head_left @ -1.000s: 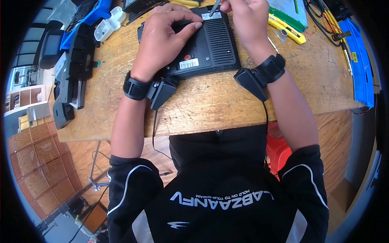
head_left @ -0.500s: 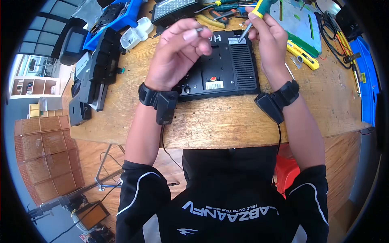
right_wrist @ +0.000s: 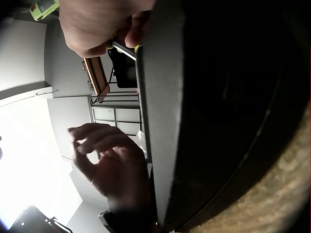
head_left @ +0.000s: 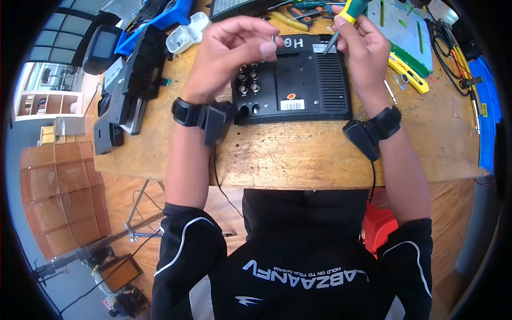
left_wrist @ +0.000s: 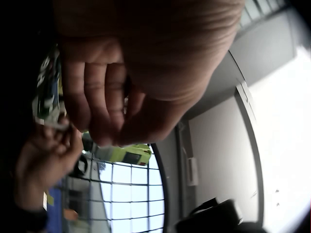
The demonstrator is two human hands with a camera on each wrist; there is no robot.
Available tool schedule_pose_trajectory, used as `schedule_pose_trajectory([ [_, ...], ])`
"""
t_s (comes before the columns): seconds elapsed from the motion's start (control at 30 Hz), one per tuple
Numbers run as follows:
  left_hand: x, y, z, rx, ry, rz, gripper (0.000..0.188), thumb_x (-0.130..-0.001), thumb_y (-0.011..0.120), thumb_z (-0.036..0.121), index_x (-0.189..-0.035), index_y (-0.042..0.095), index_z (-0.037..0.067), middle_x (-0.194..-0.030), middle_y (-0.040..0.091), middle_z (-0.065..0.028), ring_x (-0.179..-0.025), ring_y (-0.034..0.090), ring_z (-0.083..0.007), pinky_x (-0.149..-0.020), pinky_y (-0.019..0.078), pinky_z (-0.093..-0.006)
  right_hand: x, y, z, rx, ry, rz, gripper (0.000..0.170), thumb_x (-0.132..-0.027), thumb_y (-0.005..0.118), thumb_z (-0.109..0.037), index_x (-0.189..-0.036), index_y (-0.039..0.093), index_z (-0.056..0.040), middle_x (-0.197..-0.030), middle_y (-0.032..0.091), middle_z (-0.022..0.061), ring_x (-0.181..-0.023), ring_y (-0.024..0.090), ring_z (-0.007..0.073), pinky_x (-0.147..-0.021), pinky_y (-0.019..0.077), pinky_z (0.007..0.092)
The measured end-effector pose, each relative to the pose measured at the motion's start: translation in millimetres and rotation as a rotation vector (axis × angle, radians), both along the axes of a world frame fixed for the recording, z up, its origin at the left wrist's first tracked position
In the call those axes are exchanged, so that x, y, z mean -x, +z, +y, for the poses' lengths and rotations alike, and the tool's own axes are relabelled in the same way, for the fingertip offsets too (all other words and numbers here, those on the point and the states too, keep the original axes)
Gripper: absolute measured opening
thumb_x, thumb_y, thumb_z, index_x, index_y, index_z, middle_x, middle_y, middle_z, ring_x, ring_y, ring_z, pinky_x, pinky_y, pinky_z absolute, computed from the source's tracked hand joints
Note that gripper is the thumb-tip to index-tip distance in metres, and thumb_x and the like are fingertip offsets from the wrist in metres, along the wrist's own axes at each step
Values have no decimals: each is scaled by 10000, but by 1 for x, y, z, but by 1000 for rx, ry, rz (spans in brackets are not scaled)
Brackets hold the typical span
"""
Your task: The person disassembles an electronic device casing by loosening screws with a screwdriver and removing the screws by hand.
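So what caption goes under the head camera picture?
Right hand holds a screwdriver over a vented black device; left hand pinches something small.

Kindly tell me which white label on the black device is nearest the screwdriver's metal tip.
The upper white label above the black slats, at the metal screwdriver tip; the white barcode label lies farther off.

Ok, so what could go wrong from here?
The small part pinched in the left hand could drop and be lost on the cluttered bench. The screwdriver in the right hand points down near the label and vent slots, so a slip might scratch the black device.
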State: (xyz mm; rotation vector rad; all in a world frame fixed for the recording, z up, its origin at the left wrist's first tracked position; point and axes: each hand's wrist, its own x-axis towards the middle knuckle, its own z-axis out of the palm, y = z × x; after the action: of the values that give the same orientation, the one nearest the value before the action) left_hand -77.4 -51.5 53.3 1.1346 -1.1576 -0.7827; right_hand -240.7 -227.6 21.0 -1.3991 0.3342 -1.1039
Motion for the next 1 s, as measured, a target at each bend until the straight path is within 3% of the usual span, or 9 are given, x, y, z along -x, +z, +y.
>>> schedule_pose_trajectory([
  [0.07, -17, 7, 9, -132, 289, -293, 186, -939, 758, 104, -1105, 727, 26, -961, 738, -41, -837, 682, -93, -783, 549, -229, 4, 4, -1, -35, 74, 55, 165, -992, 641, -99, -1062, 685, 43, -806, 662, 9, -608, 523, 45, -559, 419, 184],
  [0.1, -32, 4, 15, -158, 366, -389, 182, -946, 769, 166, -1055, 752, 21, -942, 742, -21, -836, 676, -66, -774, 545, -216, 2, -18, -15, 74, 103, 55, 312, -994, 675, -150, -1269, 694, -2, -917, 680, -7, -688, 499, 8, -622, 401, 164],
  [0.2, -75, -19, 41, -257, 665, -563, 215, -971, 745, 203, -1013, 747, -8, -854, 711, 2, -750, 630, -46, -686, 509, -204, 3, -11, -5, 54, 116, 28, 256, -955, 737, -119, -1163, 717, 29, -991, 697, 8, -752, 590, 22, -658, 459, 177],
  [0.27, -84, -30, 53, -292, 847, -559, 261, -940, 779, 248, -981, 766, -10, -780, 721, -7, -699, 639, -43, -619, 509, -210, 2, -10, -3, 56, 139, 4, 256, -970, 719, -112, -1190, 712, 19, -937, 706, -9, -765, 586, 8, -661, 450, 169],
  [0.4, -93, -41, 61, -280, 803, -547, 254, -971, 744, 229, -1069, 753, -5, -854, 725, 6, -708, 596, -29, -637, 467, -193, 2, -12, -2, 89, 104, -21, 284, -976, 714, -107, -1225, 695, 27, -920, 688, -18, -726, 555, -7, -610, 421, 159],
  [0.6, -100, -50, 62, -432, 699, -600, 215, -987, 691, 139, -1141, 748, 1, -918, 758, -17, -772, 635, -44, -688, 511, -209, 3, -14, -2, 77, 124, 1, 288, -979, 716, -119, -1234, 696, 15, -914, 677, -28, -713, 531, -14, -586, 395, 157],
  [0.67, -98, -52, 61, -377, 751, -620, 214, -919, 741, 165, -1073, 777, 23, -763, 733, -9, -679, 636, -47, -652, 515, -235, 3, -12, -1, 80, 121, 7, 288, -978, 717, -121, -1231, 697, 15, -917, 678, -27, -715, 532, -14, -586, 394, 158],
  [0.8, -93, -52, 58, -305, 792, -721, 212, -904, 758, 171, -1066, 782, 38, -754, 727, -18, -659, 619, -53, -638, 510, -240, 1, -12, 1, 85, 109, -19, 286, -975, 722, -127, -1222, 702, 17, -911, 677, -30, -716, 535, -14, -587, 390, 159],
  [1.0, -91, -49, 61, -403, 787, -771, 197, -892, 775, 182, -1027, 789, 40, -753, 722, -31, -662, 611, -67, -621, 505, -257, 3, -15, -3, 83, 138, 17, 292, -970, 727, -126, -1225, 704, 15, -899, 674, -34, -703, 527, -18, -581, 377, 158],
])
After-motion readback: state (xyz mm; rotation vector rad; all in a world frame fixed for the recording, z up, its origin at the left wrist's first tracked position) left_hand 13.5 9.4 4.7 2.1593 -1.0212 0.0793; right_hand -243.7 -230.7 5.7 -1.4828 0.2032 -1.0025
